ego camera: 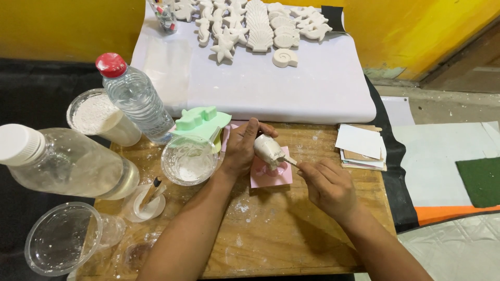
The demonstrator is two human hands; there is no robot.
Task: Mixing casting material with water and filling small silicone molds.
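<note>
My left hand [240,148] grips a small white cup [267,149] coated in plaster, tipped over a pink mould [271,174] on the wooden table [271,229]. My right hand [328,187] holds a thin stick [289,161] whose tip reaches the cup's mouth. White plaster lies in the pink mould below the cup. A clear cup with plaster residue [188,158] stands just left of my left hand.
A green mould [200,120] lies behind the clear cup. Two water bottles [133,96] [62,161], a tub of white powder [99,115] and an empty clear cup [62,239] stand at left. Finished white shell and starfish casts [255,26] lie on a white sheet. Paper cards [362,148] sit at right.
</note>
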